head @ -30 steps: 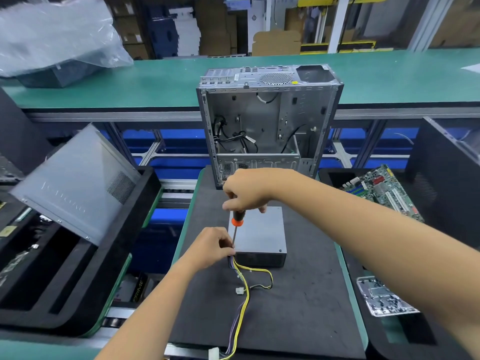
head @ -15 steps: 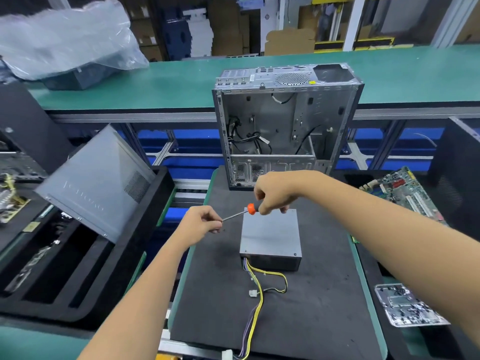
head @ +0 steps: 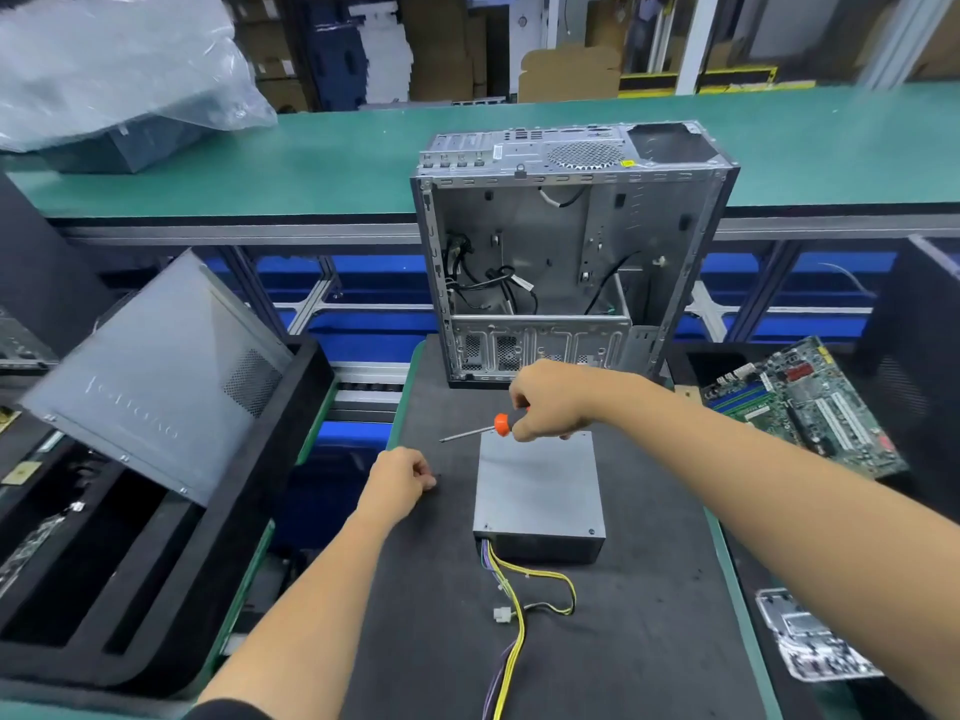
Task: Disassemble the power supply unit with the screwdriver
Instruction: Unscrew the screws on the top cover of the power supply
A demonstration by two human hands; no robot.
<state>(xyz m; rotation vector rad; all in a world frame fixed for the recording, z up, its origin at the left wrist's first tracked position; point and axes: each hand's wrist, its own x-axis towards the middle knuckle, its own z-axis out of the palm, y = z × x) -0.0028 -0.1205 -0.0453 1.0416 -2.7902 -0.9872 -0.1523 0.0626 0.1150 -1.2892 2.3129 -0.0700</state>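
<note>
Right hand (head: 550,402) grasping screwdriver (head: 480,429) above far edge of power supply unit (head: 540,491), shaft pointing left, left hand (head: 400,483) fingertips pinched together, contents indiscernible.

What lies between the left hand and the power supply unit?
Head view: only bare black mat separates the left hand from the power supply unit; the screwdriver shaft hangs farther back.
</note>
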